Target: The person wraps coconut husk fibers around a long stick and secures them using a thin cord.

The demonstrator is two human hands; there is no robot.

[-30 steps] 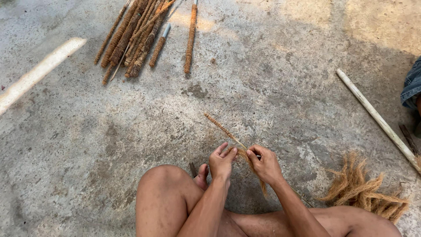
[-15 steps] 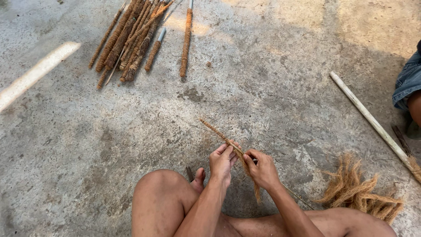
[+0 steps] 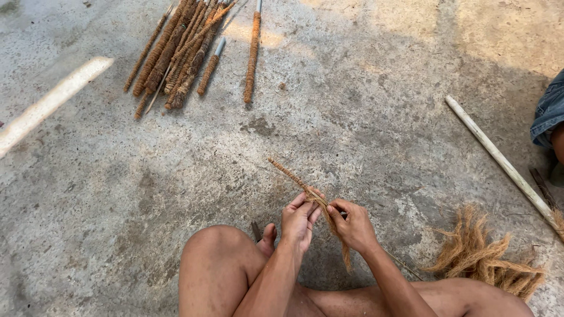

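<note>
I am noting: pale pole (image 3: 47,105) blurring, running off left edge | wrapped sticks (image 3: 176,53) cut by top edge | denim-clad person (image 3: 549,111) mostly out of view right

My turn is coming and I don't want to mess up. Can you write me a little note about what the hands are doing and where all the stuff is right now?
Left hand: pinching the thin stick where the wrapping ends.
Right hand: pinching the loose coir fibre against the stick; a tuft hangs down below it.
Stick: the far part is wrapped in fibre and points away to the upper left; the part by the hands is not wrapped yet.
Done: a pile of wrapped sticks lies on the concrete floor, far left.
Spare fibre: heaped by the right leg.
Pale poles lie at both sides.
</note>
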